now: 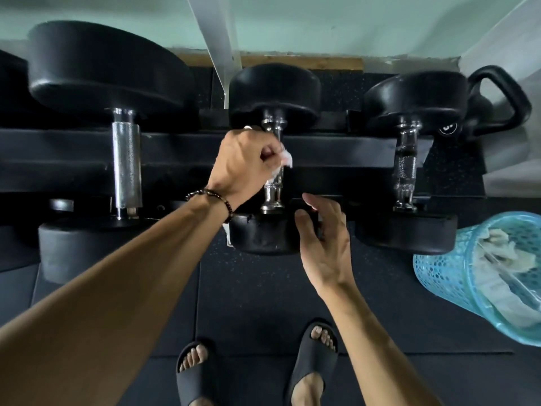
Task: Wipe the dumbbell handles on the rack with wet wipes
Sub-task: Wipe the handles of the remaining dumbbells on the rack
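Three black dumbbells lie across a dark rack [58,148]. My left hand [246,159] grips a white wet wipe [285,159] wrapped round the chrome handle [273,194] of the middle dumbbell [272,92]. My right hand [325,244] rests with loose fingers on that dumbbell's near head [263,235]. The large left dumbbell has a thick chrome handle [126,162]. A knurled handle [405,168] shows on the right dumbbell.
A black kettlebell [494,101] sits behind the right dumbbell. A blue mesh basket [445,273] holding crumpled used wipes stands on the floor at the right. My feet in black slides [313,356] are on dark rubber mats. A pale wall runs behind the rack.
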The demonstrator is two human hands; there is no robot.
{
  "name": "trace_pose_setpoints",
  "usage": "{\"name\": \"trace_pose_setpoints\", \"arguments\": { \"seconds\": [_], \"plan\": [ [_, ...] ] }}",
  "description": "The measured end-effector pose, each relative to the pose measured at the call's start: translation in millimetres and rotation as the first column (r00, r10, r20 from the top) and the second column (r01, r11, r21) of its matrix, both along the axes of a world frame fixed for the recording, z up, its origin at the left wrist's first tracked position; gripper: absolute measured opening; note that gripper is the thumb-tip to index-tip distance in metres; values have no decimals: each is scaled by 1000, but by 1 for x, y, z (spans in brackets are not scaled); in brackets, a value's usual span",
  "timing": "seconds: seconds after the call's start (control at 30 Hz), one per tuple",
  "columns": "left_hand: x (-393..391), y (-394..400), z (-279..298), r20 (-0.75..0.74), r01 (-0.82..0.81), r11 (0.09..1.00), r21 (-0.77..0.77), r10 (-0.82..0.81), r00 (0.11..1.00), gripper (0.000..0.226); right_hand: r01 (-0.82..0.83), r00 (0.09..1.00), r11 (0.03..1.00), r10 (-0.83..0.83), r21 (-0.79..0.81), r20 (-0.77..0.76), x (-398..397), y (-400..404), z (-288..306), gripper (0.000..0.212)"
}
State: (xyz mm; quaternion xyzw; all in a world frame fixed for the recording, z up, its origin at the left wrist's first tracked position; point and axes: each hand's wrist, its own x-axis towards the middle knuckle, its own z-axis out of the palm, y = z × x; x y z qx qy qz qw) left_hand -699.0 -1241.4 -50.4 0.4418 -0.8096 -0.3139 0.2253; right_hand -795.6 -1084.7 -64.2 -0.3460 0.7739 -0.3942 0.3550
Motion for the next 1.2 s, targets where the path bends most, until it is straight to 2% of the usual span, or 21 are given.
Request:
{"name": "trace_pose_setpoints", "arguments": {
  "seconds": [0.07,0.13,0.2,0.27,0.33,0.37,0.47,0.5,0.53,0.6,0.67,0.7,0.9,1.07,1.13,1.2],
  "plan": [
    [11,9,2,132,167,972,163,-189,973,16,11,1000,1000,-12,-23,-26,2,1,-1,43],
    [18,12,-1,199,220,955,198,-259,945,23,25,999,999,-26,-33,-45,6,2,-1,44],
    [14,8,-3,175,140,986,92,-154,972,22,22,999,1000,-23,-19,-46,11,1,0,47],
    [6,3,-2,73,-48,999,-20,49,996,15,12,998,1000,-14,-21,-57,15,1,0,52],
    [2,2,3,-24,-189,981,39,190,981,15,23,998,999,-24,-23,-52,18,1,-2,56],
    [4,3,4,6,-200,974,111,200,980,19,32,998,999,-34,-24,-47,19,1,-3,55],
    [14,12,5,329,-79,962,262,-12,944,27,63,996,997,-65,-39,-54,22,0,-5,55],
    [18,16,5,362,-62,956,286,-48,931,29,74,996,996,-77,-39,-55,23,-1,-5,53],
    [21,16,5,333,-74,950,302,-32,943,29,83,995,996,-86,-43,-53,23,-1,-5,50],
    [17,13,6,184,-197,930,311,144,972,20,93,994,995,-95,-36,-48,23,-1,-6,45],
    [8,7,6,48,-339,901,269,339,939,10,101,993,994,-103,-42,-50,25,-2,-6,46],
    [3,7,5,12,-376,889,260,387,922,7,106,992,993,-109,-54,-56,26,-2,-7,50],
    [9,29,4,38,-293,881,372,301,953,19,150,984,987,-155,-63,-87,31,-5,-10,56],
    [-22,-7,12,-46,-495,791,360,545,837,15,119,978,993,-121,-24,-171,34,-7,-16,65],
    [-22,-2,9,-44,-502,780,373,555,830,18,112,978,993,-115,-24,-176,33,-7,-15,65],
    [-11,18,9,-4,-460,784,417,508,861,24,105,980,994,-108,-28,-165,32,-7,-14,62]
  ]
}}
